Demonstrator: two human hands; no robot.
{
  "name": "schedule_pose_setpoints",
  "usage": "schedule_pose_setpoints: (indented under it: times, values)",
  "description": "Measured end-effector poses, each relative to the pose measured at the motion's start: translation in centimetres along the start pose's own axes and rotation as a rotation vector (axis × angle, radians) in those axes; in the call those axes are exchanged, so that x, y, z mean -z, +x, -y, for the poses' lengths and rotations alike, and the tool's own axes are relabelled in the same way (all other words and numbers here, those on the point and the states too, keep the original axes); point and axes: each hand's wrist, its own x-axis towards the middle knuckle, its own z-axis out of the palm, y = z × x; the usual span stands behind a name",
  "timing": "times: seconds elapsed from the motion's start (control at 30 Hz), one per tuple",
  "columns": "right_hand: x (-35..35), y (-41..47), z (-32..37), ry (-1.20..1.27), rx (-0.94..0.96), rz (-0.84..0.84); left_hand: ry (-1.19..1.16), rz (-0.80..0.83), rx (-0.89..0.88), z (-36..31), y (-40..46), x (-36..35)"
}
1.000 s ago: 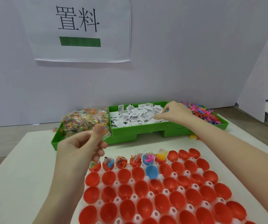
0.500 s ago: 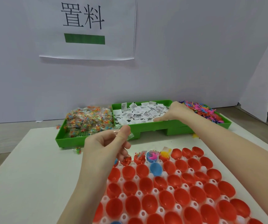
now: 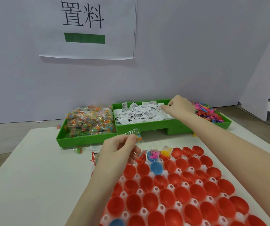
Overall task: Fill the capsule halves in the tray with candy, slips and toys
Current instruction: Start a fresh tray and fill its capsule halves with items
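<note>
clear cellophane, crinkled, with small coloured sweets inside: this candy packet (image 3: 135, 135) is pinched between the thumb and forefinger of my left hand (image 3: 117, 150), whose other fingers curl loosely beneath. the packet is held in the air, just above the far left corner of the white capsule tray (image 3: 171, 187), touching nothing but my fingers.

below and to the right of that grip, the tray holds rows of red capsule halves (image 3: 149, 183), open side up; one blue half (image 3: 156, 167) sits in the second row. in the far row, nearest my left fingertips, several halves are already loaded, among them a blue one with a pink toy (image 3: 153, 155) and one with a yellow piece (image 3: 166, 152).

my right hand (image 3: 179, 106) reaches well beyond the tray into the middle green bin (image 3: 147, 125), fingers bent down onto the heap of white paper slips (image 3: 139, 114); i cannot tell whether a slip is actually pinched.

left of that hand, the candy bin (image 3: 85, 141) is piled with packets like mine. right of it, behind my wrist, lie the coloured plastic toys (image 3: 207, 112).

a stray packet (image 3: 78, 150) and a red toy (image 3: 92, 157) rest on the white table (image 3: 33, 176), left of my left hand.
</note>
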Motion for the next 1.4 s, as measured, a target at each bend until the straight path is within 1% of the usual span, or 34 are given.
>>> schedule_pose_setpoints:
  times: [0.1, 0.27, 0.33, 0.4, 0.43, 0.5, 0.53, 0.6, 0.67, 0.7, 0.73, 0.8, 0.9, 1.0, 1.1, 1.23, 1.33, 1.4]
  values:
    - [0.1, -0.8, -0.2, 0.084, 0.032, 0.069, 0.008, 0.041, 0.022, 0.0, 0.0, -0.1]
    - [0.8, -2.7, 0.0, 0.192, 0.119, -0.089, -0.02, 0.03, 0.04, 0.1, -0.2, -0.3]
    - [1.4, -3.1, 0.2, 0.288, 0.12, -0.089, -0.046, 0.016, 0.045, 0.1, -0.2, -0.5]
    - [2.3, -3.6, 0.5, 0.446, 0.09, -0.045, -0.071, 0.003, 0.046, 0.0, -0.3, -0.5]
    - [2.9, -4.1, 0.7, 0.565, 0.078, -0.004, -0.095, 0.001, 0.045, -0.1, -0.4, -0.5]
    - [4.3, -5.6, 1.1, 0.769, 0.108, 0.166, -0.131, 0.0, 0.04, -0.3, -0.5, -0.3]
    - [5.1, -6.5, 1.1, 0.79, 0.157, 0.277, -0.133, 0.002, 0.038, -0.4, -0.6, -0.2]
    - [6.3, -8.5, 1.3, 0.73, 0.299, 0.477, -0.139, 0.025, 0.04, -0.7, -0.7, -0.1]
    - [7.2, -10.4, 1.6, 0.673, 0.414, 0.592, -0.161, 0.105, 0.052, -1.2, -0.8, 0.1]
    - [7.4, -11.1, 1.8, 0.664, 0.438, 0.611, -0.182, 0.176, 0.059, -1.5, -0.9, 0.1]
    - [7.7, -11.6, 2.0, 0.648, 0.459, 0.608, -0.206, 0.256, 0.061, -1.7, -1.1, 0.2]
    - [8.0, -12.3, 2.2, 0.582, 0.513, 0.54, -0.252, 0.382, 0.065, -2.1, -1.3, 0.4]
    - [8.2, -12.9, 2.5, 0.504, 0.601, 0.399, -0.248, 0.459, 0.059, -2.4, -1.6, 0.5]
    - [8.3, -13.4, 2.5, 0.473, 0.653, 0.281, -0.174, 0.506, -0.009, -2.5, -1.8, 0.7]
    - [8.2, -13.8, 2.3, 0.505, 0.663, 0.191, -0.156, 0.529, -0.056, -2.6, -1.8, 1.1]
    - [8.4, -14.4, 2.1, 0.573, 0.676, 0.108, -0.238, 0.566, -0.043, -3.1, -2.0, 1.2]
    - [8.5, -15.0, 2.2, 0.555, 0.667, 0.068, -0.213, 0.532, -0.043, -3.3, -2.2, 1.1]
    - [8.4, -15.4, 2.1, 0.571, 0.643, 0.098, -0.189, 0.471, -0.023, -3.4, -2.2, 0.9]
